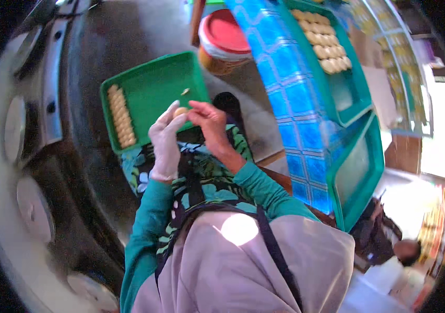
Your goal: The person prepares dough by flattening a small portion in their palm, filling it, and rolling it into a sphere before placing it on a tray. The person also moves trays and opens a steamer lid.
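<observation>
My left hand (165, 141), in a thin white glove, pinches a small pale round dough piece (180, 111) between thumb and fingers. Bare, my right hand (211, 124) comes in from the other side, its curled fingertips pressed together at the edge of the same piece. Both hands are over the near side of a green tray (154, 78) by my lap. Along the tray's left side lies a tight row of small shaped dough pieces (121, 117). A tiny pale scrap (185, 91) shows just beyond my fingers.
To the right runs a table with a blue checked cloth (290, 104). On it a green tray (358, 99) holds rows of dough pieces (324, 41); another green tray (360, 172) sits nearer. A red-lidded bucket (226, 31) stands on the floor ahead. Another person (394, 261) is at lower right.
</observation>
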Tool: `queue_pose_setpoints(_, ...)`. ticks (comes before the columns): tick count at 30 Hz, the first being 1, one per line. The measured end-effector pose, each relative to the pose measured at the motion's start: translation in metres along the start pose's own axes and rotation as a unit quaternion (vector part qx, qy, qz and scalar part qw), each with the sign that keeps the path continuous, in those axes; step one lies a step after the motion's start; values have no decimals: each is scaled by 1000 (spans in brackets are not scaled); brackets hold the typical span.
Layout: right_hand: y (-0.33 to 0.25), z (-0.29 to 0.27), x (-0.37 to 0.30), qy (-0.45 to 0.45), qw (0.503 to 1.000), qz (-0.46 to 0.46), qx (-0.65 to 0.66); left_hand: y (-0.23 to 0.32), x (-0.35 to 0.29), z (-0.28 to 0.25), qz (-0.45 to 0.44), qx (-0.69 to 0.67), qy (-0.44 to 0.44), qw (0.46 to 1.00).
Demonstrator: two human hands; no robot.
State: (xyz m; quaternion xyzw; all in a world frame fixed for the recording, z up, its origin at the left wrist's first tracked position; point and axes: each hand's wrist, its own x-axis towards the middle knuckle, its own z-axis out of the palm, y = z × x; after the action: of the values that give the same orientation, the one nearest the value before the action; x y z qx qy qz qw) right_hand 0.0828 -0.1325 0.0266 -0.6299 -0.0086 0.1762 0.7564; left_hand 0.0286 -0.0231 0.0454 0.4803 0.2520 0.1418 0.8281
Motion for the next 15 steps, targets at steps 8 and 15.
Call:
queue_pose_setpoints(8, -18, -16, -9, -42, 999, -11, -15, 8, -1, 1, -56, -9, -53, 997)
queue_pose_setpoints(15, -40, -26, -23, -24, 998, -45, -31, 24, -11, 14, -84, -14, -118, 989)
